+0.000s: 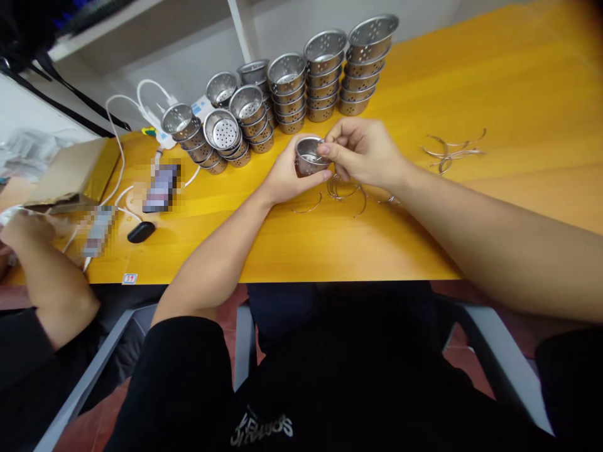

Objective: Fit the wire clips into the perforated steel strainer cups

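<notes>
My left hand (pixel 286 174) is wrapped round a small steel strainer basket (pixel 308 164) with holes in it, mouth facing up and tilted towards me. At its rim, the thumb and forefinger of my right hand (pixel 360 150) are pinched together on a thin metal wire, mostly hidden by the fingertips. Several curved wire handles (pixel 346 188) lie on the table just below both hands. Stacks of similar baskets (pixel 287 85) stand behind my hands, with a shorter stack (pixel 223 132) nearer on the left.
More curved wires (pixel 445 154) lie to the right on the yellow table (pixel 494 81). Left are blurred-out devices, white cables (pixel 123 147), a black oval object (pixel 141 232) and a cardboard box (pixel 70 172). Another person's arm (pixel 56 276) reaches in at far left.
</notes>
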Demonstrator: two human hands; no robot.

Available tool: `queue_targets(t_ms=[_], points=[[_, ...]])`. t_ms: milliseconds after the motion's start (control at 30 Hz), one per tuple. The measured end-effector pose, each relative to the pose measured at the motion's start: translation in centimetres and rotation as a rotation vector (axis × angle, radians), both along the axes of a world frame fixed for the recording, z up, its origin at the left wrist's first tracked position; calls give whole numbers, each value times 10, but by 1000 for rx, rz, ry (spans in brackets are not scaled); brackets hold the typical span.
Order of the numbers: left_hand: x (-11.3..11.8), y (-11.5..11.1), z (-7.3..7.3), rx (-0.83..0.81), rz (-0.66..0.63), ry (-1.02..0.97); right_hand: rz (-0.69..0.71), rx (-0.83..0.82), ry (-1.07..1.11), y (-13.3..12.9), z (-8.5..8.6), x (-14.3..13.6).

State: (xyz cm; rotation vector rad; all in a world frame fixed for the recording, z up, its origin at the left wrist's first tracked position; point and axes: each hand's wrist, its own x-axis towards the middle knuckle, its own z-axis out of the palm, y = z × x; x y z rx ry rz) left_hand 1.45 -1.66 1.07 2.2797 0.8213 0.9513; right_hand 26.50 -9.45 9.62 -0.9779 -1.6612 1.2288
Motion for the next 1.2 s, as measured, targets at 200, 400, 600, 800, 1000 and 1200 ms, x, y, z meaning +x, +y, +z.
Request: queue_targets(t_ms=[200,400,600,800,1000,1200], points=[[1,-1,1,2,8,6,62,-64,39,2,-1,0],[2,1,1,51,-10,8,2,23,82,1,1,0],[5,-3,7,29,11,29,58,-72,76,2,-1,4],[4,-3,7,71,-22,16,99,-5,128,8,-6,6],[3,-4,4,91,-14,-12,50,71,180,13,-15,4],[-2,-1,0,100,123,-36,-90,221,141,13,-17,10]])
